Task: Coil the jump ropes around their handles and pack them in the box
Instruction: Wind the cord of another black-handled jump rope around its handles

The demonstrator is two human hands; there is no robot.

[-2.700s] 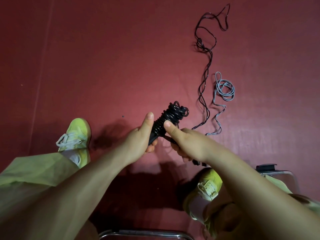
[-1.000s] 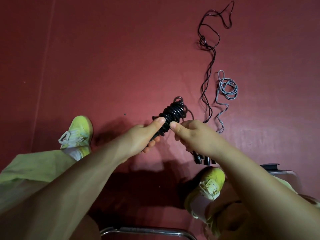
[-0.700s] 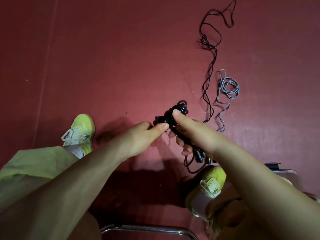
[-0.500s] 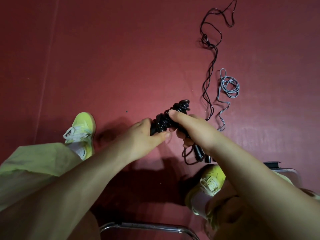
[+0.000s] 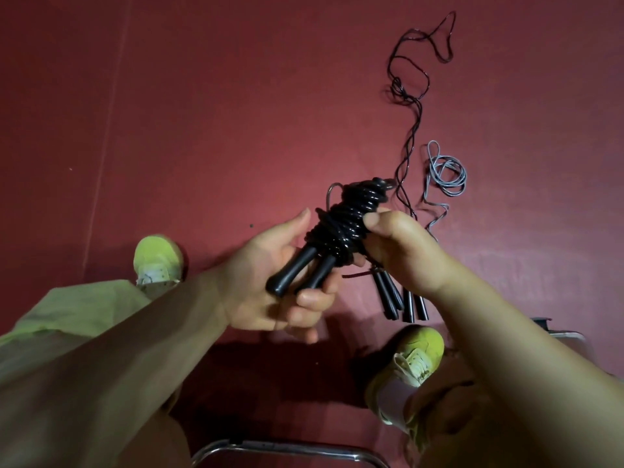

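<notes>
A black jump rope (image 5: 341,224) is coiled in tight turns around its two black handles, whose ends stick out toward me. My left hand (image 5: 270,288) grips those handles from below. My right hand (image 5: 401,251) pinches the coil's right side, thumb on top. On the red floor behind lie a loose black rope (image 5: 410,106) and a grey rope (image 5: 445,173), with several dark handles (image 5: 401,302) partly hidden by my right hand. No box is in view.
My two yellow-green shoes (image 5: 157,261) (image 5: 415,359) rest on the red floor (image 5: 209,106). A chrome chair tube (image 5: 283,449) runs along the bottom edge, and another metal frame piece (image 5: 560,332) shows at the right.
The coiled bundle has turned so its handle ends now point toward me. My left hand shifted from the coil down onto the handles; my right hand stayed pinched on the coil.
</notes>
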